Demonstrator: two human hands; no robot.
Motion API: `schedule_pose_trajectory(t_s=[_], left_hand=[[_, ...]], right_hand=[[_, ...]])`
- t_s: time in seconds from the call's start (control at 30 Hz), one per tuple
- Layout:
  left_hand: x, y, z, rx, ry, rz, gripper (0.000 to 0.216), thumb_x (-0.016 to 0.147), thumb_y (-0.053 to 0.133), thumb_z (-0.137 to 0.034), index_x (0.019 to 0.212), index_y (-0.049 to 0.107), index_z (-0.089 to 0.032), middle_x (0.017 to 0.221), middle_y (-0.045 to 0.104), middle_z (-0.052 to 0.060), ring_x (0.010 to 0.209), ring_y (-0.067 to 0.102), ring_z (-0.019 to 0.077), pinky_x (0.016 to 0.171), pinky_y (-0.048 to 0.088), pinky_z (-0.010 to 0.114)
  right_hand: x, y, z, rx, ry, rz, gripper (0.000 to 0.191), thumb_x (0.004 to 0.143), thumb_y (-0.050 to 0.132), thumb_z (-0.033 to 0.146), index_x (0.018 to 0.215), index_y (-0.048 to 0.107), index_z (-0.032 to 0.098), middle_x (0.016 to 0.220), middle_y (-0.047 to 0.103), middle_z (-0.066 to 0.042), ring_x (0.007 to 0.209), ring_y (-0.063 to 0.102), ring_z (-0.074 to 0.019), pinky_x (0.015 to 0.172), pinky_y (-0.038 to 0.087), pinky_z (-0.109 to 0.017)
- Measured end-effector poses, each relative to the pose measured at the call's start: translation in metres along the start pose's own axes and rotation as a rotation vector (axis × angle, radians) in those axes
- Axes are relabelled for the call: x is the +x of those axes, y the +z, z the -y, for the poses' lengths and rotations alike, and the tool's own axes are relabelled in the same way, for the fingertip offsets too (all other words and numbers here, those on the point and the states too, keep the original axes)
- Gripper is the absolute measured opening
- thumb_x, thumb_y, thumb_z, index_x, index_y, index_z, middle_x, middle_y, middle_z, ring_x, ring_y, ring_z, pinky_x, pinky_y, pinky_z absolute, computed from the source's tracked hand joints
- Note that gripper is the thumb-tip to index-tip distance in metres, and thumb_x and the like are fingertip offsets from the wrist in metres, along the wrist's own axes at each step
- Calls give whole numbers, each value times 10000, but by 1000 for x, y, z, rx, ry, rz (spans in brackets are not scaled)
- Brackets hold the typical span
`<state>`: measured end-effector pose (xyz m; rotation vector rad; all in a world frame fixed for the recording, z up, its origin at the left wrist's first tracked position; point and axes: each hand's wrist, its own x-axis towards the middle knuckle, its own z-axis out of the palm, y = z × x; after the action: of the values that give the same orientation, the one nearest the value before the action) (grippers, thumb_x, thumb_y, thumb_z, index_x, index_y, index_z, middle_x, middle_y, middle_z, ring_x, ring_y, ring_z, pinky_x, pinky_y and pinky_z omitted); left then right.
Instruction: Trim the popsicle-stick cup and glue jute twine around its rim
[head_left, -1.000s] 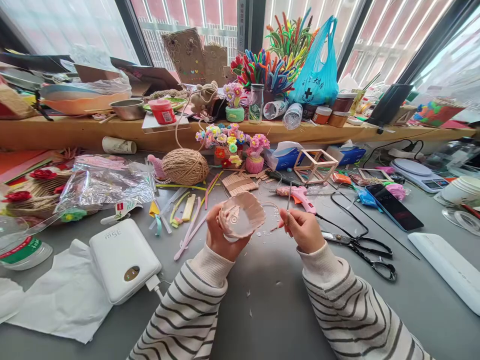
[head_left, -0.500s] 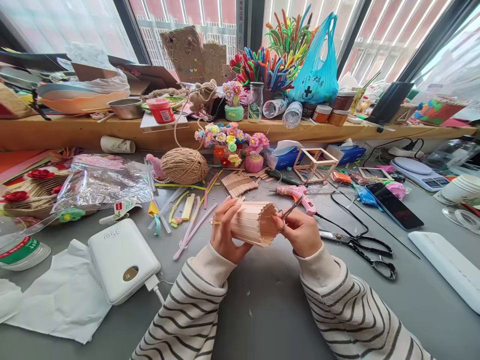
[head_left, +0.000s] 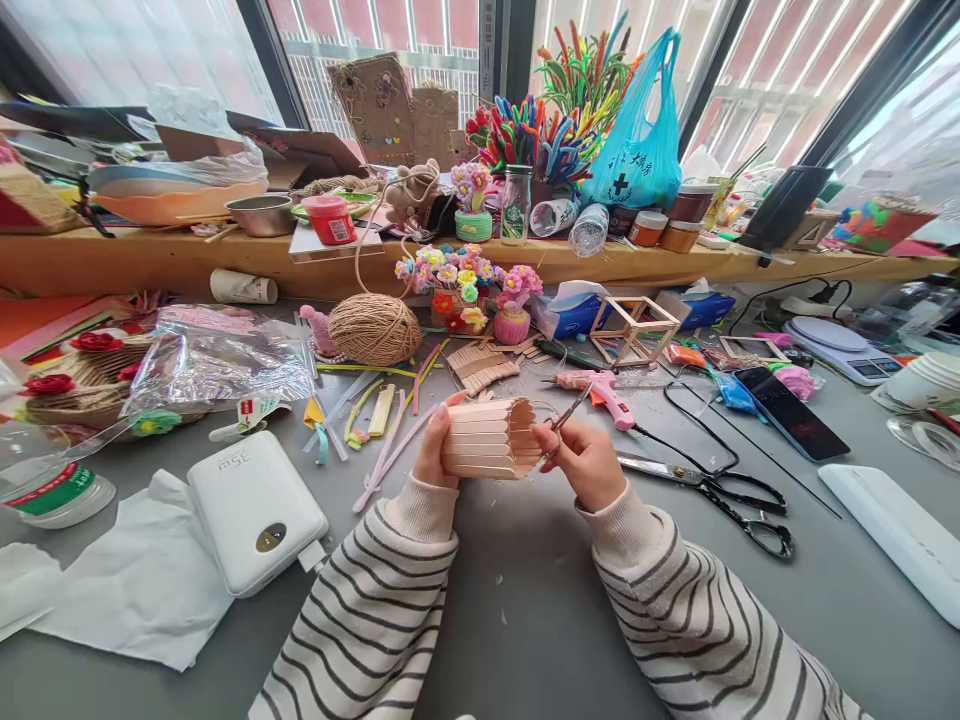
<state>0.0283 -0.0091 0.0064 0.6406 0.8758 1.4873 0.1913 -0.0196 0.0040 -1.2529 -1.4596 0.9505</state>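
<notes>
A paper cup covered with flat wooden craft sticks (head_left: 484,440) lies on its side in the air above the table, its open mouth toward the right. My left hand (head_left: 435,445) is closed around its base end, with most fingers hidden behind it. Beside the cup's rim, my right hand (head_left: 589,460) grips a small pair of scissors (head_left: 571,408), blades pointing up and to the right. The fingers of that hand are close to the rim; whether they touch it I cannot tell. Behind the cup lies a bundle of loose craft sticks (head_left: 484,368).
A pink glue gun (head_left: 604,392) lies behind my right hand, and large black-handled scissors (head_left: 705,480) lie to its right. A white power bank (head_left: 259,510) rests at left. Behind stand a twine ball (head_left: 375,330) and a wooden stick frame (head_left: 634,330).
The cup has turned so that more of its side faces me and less of its inside shows. Both hands have shifted slightly left; the left fingers have moved from its top toward its base.
</notes>
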Motion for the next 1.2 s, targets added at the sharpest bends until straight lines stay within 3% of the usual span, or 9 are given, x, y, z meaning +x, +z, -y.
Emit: schedule_pose_trajectory(t_s=[0.17, 0.37, 0.6, 0.8, 1.2], left_hand=[[4, -7, -9, 48, 90, -107, 452, 618, 562, -574, 819, 577, -170, 748, 649, 35, 626, 595, 178, 575, 470, 305], [8, -14, -6, 52, 235, -136, 449, 605, 552, -559, 834, 581, -174, 756, 644, 24, 631, 580, 162, 563, 446, 272], [4, -14, -3, 80, 380, -161, 406, 648, 526, -532, 845, 599, -184, 772, 618, 6, 667, 548, 136, 591, 397, 231], [5, -18, 2, 150, 486, -174, 441, 677, 464, -554, 877, 591, -181, 832, 585, 35, 708, 537, 166, 635, 398, 273], [4, -17, 2, 158, 523, -185, 453, 678, 450, -548, 878, 587, -165, 832, 592, 53, 734, 557, 193, 656, 420, 302]], right_hand=[[0, -10, -9, -476, -261, 45, 465, 766, 480, 529, 471, 508, 170, 522, 511, -10, 492, 455, -90, 490, 355, -222], [-9, -5, -9, -728, -280, 151, 442, 759, 442, 581, 598, 518, 176, 572, 520, 0, 504, 444, -92, 501, 310, -218], [-15, 3, -6, -833, -347, 28, 467, 745, 449, 580, 515, 503, 178, 512, 496, 10, 452, 410, -76, 460, 246, -213], [-15, 4, -10, -836, -466, -24, 452, 731, 505, 529, 446, 495, 178, 449, 461, 23, 410, 358, -59, 440, 241, -206], [-12, 1, -20, -863, -656, -48, 464, 805, 470, 409, 405, 483, 174, 411, 473, 15, 390, 363, -56, 426, 244, -212]])
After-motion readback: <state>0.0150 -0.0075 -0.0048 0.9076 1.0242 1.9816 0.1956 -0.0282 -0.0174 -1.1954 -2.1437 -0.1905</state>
